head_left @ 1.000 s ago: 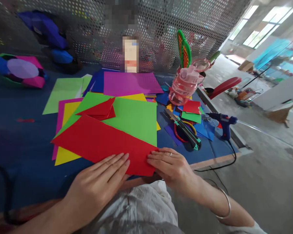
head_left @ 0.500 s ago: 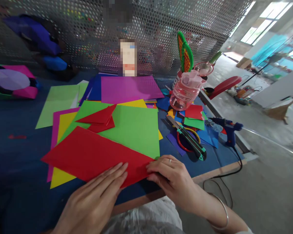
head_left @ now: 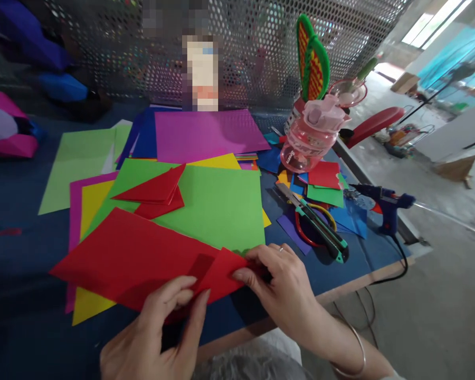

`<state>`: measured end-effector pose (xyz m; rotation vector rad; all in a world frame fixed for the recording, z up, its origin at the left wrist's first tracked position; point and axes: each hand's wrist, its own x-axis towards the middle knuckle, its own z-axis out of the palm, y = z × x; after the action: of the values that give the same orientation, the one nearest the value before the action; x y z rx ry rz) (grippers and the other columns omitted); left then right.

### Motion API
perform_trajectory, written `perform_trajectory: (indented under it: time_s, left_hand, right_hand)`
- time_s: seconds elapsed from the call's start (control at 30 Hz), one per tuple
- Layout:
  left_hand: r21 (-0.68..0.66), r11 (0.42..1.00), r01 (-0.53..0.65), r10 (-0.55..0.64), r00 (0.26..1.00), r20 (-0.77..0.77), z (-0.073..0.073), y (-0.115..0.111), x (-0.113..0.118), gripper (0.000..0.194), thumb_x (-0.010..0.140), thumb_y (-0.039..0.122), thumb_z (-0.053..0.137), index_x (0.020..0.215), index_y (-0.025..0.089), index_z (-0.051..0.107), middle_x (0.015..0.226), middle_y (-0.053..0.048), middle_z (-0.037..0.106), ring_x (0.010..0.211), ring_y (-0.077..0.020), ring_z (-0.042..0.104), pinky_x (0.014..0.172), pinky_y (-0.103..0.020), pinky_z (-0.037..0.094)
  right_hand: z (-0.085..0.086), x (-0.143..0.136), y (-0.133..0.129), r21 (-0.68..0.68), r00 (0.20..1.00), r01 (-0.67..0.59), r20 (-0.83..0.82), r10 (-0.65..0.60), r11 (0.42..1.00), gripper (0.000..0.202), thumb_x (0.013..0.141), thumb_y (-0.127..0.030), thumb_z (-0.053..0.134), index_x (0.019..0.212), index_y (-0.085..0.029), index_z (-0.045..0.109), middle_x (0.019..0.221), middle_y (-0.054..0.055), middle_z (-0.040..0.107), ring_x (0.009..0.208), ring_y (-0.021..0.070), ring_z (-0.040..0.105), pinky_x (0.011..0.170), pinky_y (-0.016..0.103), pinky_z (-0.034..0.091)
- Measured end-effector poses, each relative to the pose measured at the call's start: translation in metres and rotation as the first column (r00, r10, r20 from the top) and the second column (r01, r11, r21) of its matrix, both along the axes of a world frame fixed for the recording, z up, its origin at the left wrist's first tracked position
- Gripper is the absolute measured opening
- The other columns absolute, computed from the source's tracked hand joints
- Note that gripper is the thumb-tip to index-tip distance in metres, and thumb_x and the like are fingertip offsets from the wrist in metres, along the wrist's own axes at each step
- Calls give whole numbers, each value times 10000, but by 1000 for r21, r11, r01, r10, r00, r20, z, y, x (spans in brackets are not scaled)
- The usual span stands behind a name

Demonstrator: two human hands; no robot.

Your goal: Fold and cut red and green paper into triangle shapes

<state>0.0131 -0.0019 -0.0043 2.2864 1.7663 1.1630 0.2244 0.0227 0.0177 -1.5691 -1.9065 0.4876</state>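
At the near edge of the table (head_left: 257, 327), both hands (head_left: 285, 285) pinch the red paper (head_left: 142, 258), which looks light and easily creased, best held by its folded edges.

Silver ring (head_left: 281, 249), thin silver bangle (head_left: 362, 348), pale crinkled garment (head_left: 261, 356)

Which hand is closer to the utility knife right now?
Your right. The right hand is at the right end of the large red sheet, just short of the utility knife; the left hand is farther left, at the sheet's near edge.
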Motion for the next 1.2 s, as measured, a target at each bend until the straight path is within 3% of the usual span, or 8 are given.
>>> perform_trajectory:
  time_s: [0.2, 0.3, 0.4, 0.53, 0.63, 0.87, 1.07, 1.2]
  left_hand:
    - [78, 979, 186, -165, 960, -226, -6, 0, -9, 274, 1025, 160, 654, 1288, 204, 717, 1248, -78, 787, 1035, -194, 768, 926, -306, 567]
    - [34, 886, 462, -427, 843, -326, -9, 4, -13, 503, 1026, 97, 505, 1515, 166, 600, 1529, -117, 661, 1438, -247, 613, 1240, -353, 446]
    - [-22, 814, 580, -536, 735, -415, -16, 6, -13, 578, 1046, 134, 448, 1621, 94, 478, 1586, -123, 625, 1611, -238, 420, 1374, -355, 249]
    - [18, 849, 528, -494, 806, -326, -24, 3, -9, 611, 1123, 336, 458, 1671, 78, 376, 1522, -121, 681, 1652, -227, 342, 1396, -383, 209]
    - [-8, 820, 572, -538, 768, -347, -25, 4, -11, 649, 1126, 393, 461, 1675, 64, 354, 1481, -114, 711, 1670, -227, 290, 1404, -395, 186]
    - [-48, 778, 626, -580, 686, -439, -21, 10, -17, 514, 1097, 416, 523, 1441, 54, 646, 1457, -158, 719, 1683, -291, 244, 1410, -444, 163]
    - [-60, 795, 604, -562, 696, -447, -24, 7, -17, 709, 1103, 420, 517, 1661, 12, 360, 1432, -165, 733, 1684, -276, 240, 1410, -429, 170]
    - [-59, 796, 602, -552, 683, -477, -24, 7, -20, 641, 1105, 395, 501, 1618, 16, 445, 1434, -162, 732, 1682, -278, 246, 1410, -430, 173]
  right_hand:
    - [-5, -7, 0, -27, 996, 18, 83, -16, 999, 276, 1011, -417, 768, 844, -216, 679, 736, -23, 711, 693, 180, 635, 729, 326, 329]
    - [-6, -7, 0, -31, 994, 0, 113, 3, 1000, 225, 1049, -369, 708, 883, -220, 684, 800, -10, 756, 742, 196, 655, 748, 342, 324]
    - [-6, -7, 0, -46, 993, -12, 119, 18, 999, 147, 1072, -278, 634, 950, -228, 699, 844, -11, 780, 778, 207, 672, 768, 355, 326]
    - [-5, -8, -1, -40, 997, -11, 80, 14, 999, 103, 1069, -282, 624, 1086, -214, 699, 926, 10, 805, 839, 223, 703, 803, 366, 358]
    - [-4, -6, -4, -21, 999, -22, 42, 23, 1000, 150, 1084, -284, 602, 1191, -206, 674, 975, 15, 806, 867, 219, 704, 829, 367, 387]
    - [-2, 10, -11, -4, 996, -14, -92, 14, 1000, 186, 1080, -241, 637, 1264, -210, 623, 892, -26, 744, 828, 170, 673, 824, 327, 448]
    - [-7, 12, -11, 34, 1000, 16, -6, -16, 999, 197, 1083, -257, 630, 1274, -213, 614, 870, -28, 711, 820, 188, 633, 801, 339, 422]
    - [-8, 10, -9, 46, 999, 14, 44, -16, 999, 209, 1095, -264, 585, 1295, -202, 598, 881, -20, 708, 801, 195, 612, 761, 341, 403]
